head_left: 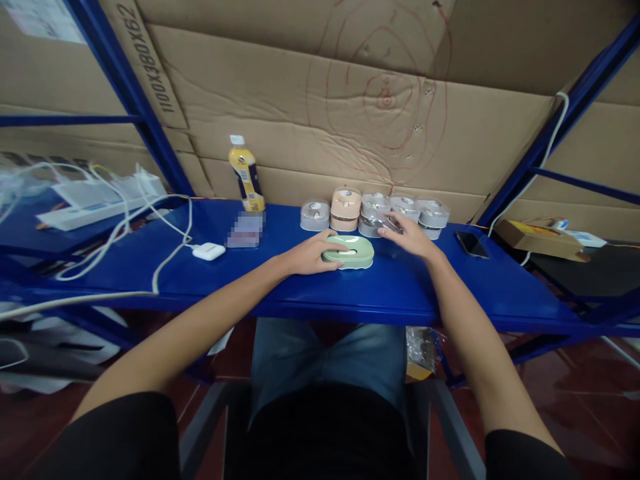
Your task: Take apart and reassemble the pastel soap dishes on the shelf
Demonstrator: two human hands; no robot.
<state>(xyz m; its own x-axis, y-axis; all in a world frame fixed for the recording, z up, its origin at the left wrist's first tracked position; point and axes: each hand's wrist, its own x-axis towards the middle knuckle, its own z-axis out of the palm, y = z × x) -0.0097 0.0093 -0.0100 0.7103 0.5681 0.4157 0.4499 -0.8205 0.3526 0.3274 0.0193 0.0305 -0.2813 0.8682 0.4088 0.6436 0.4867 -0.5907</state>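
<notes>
On the blue shelf in front of me lies a pale green oval case (pixel 356 252) with a slot in its top. My left hand (pixel 320 253) grips its left end, fingers on top and thumb at the near side. Behind it stands a row of small rounded cases, grey ones (pixel 315 216) and a stack with a peach one (pixel 346 202) on top. My right hand (pixel 409 235) reaches into this row, its thumb and fingers around a grey see-through case (pixel 379 223). Part of that case is hidden by the fingers.
A yellow drink bottle (pixel 246 175) stands at the back left, near a blurred-out packet (pixel 247 229). White earphone case (pixel 209 251) and tangled white cables (pixel 125 223) lie left. To the right are a phone (pixel 471 245) and an open carton (pixel 540 240). Cardboard (pixel 280 100) backs the shelf.
</notes>
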